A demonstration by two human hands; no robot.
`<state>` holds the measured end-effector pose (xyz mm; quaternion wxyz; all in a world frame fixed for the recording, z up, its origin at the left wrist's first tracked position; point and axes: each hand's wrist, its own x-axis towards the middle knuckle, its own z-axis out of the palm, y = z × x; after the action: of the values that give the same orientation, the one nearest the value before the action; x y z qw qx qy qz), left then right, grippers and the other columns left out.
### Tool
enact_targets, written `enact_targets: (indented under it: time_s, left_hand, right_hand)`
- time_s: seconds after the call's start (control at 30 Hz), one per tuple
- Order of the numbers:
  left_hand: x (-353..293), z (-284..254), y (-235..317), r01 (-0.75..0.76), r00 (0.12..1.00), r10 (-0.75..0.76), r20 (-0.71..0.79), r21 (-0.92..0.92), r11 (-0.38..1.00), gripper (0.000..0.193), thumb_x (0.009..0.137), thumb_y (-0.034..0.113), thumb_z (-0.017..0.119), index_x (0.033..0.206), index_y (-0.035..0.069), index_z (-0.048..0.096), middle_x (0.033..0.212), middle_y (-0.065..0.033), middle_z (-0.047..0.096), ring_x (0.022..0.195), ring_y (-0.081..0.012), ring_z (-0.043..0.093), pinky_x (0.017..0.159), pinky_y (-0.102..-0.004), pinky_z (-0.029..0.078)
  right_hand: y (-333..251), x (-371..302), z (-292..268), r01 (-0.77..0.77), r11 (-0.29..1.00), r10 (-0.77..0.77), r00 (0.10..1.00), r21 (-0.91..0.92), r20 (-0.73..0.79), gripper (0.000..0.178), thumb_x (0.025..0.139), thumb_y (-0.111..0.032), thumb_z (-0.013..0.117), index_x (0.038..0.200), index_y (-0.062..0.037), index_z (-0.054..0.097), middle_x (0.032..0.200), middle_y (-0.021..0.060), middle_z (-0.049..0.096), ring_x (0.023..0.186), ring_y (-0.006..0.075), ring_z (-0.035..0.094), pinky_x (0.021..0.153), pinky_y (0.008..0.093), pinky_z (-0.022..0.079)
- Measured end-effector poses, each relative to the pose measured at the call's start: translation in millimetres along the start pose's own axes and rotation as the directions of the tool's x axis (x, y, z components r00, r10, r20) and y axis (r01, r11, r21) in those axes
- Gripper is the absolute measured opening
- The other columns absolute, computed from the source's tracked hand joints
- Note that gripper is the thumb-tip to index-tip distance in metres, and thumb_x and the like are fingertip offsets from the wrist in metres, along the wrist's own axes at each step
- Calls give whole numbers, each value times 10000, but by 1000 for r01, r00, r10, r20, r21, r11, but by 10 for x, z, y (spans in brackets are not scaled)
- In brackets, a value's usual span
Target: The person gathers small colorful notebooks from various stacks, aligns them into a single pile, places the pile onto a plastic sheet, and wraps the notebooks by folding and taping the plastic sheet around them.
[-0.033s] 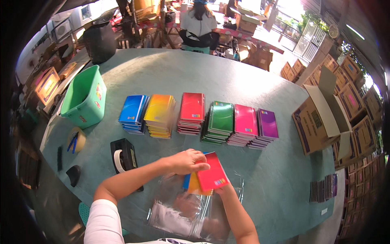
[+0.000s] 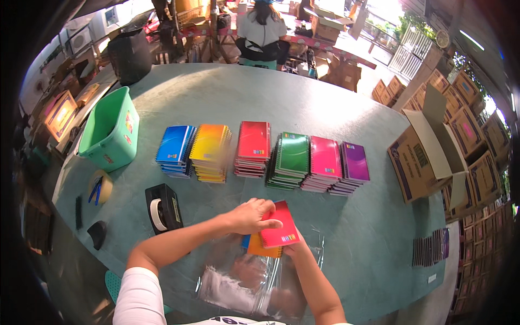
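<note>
My left hand (image 2: 250, 215) grips the upper left side of a red spiral notebook (image 2: 281, 232), its thumb across the cover. Under it, fanned to the left, a yellow-orange notebook (image 2: 263, 249) and a sliver of a blue notebook (image 2: 246, 242) show. My right hand (image 2: 294, 247) is closed at the lower right of this small pile, most of its fingers hidden beneath. Below the pile, shiny clear plastic bags (image 2: 238, 287) lie on the table. Beyond my hands stand stacks of notebooks: blue (image 2: 175, 145), yellow (image 2: 210, 143), red (image 2: 253, 141), green (image 2: 292, 154), pink (image 2: 325, 157) and purple (image 2: 356, 160).
A black tape dispenser (image 2: 172, 208) sits left of my hands. Farther left are a green bin (image 2: 111, 135) and a tape roll (image 2: 103, 187) with blue-handled snips. On the right are an open carton (image 2: 420, 157) and a purple notebook row (image 2: 430, 250). Another person (image 2: 262, 30) sits beyond the table.
The red notebook has shifted slightly up and left over the yellow-orange one, whose lower edge shows more. Both hands keep their hold. The whole view has shifted slightly.
</note>
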<state>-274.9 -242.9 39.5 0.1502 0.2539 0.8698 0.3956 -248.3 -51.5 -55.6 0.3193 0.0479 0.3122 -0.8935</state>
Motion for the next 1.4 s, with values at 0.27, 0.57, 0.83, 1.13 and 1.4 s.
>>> enact_targets:
  time_s: [0.27, 0.57, 0.83, 1.13, 1.4]
  left_hand:
    - [95, 66, -181, 5, 983, -58, -173, -290, 957, 386, 716, 156, 744, 1037, 29, 572, 961, -111, 618, 913, -193, 578, 779, -292, 468]
    - [85, -330, 1, 5, 950, -138, -279, -429, 903, 74, 801, 25, 620, 851, 7, 672, 836, -52, 648, 779, -98, 602, 698, -257, 498]
    - [-118, -918, -831, 458, 725, 181, -665, 661, 595, 422, 737, 330, 692, 962, 10, 535, 983, -132, 535, 964, -290, 513, 826, -391, 425]
    - [-211, -1100, -16, 4, 725, 36, -688, 56, 998, 166, 735, -12, 597, 883, 46, 644, 952, -143, 645, 938, -268, 628, 843, -368, 479]
    - [768, -94, 237, -462, 824, 567, -18, 560, 688, 312, 745, 50, 594, 1056, 56, 619, 1249, -187, 525, 1247, -297, 434, 1027, -427, 349]
  right_hand:
    - [-91, -280, 111, 26, 998, -15, 980, 53, -197, 356, 912, -250, 512, 1203, -44, 509, 1126, 94, 611, 961, 204, 632, 823, 364, 523]
    - [-130, -238, 251, -106, 978, 115, 993, 178, -40, 368, 884, -305, 564, 1113, -17, 553, 1048, 101, 634, 911, 205, 639, 810, 346, 523]
    - [-34, -174, 377, -211, 973, 196, 970, -99, -141, 460, 769, -128, 708, 1166, -16, 507, 1047, 127, 617, 927, 232, 634, 820, 395, 525]
    - [-239, -228, 146, -166, 973, 177, 982, 161, -59, 709, 852, -566, 461, 1246, 23, 465, 1178, 190, 572, 1030, 292, 591, 928, 430, 447]
    - [-377, -617, -175, -86, 982, 93, 995, 169, -32, 430, 773, -77, 595, 1175, 52, 510, 1093, 182, 612, 960, 285, 630, 863, 396, 502]
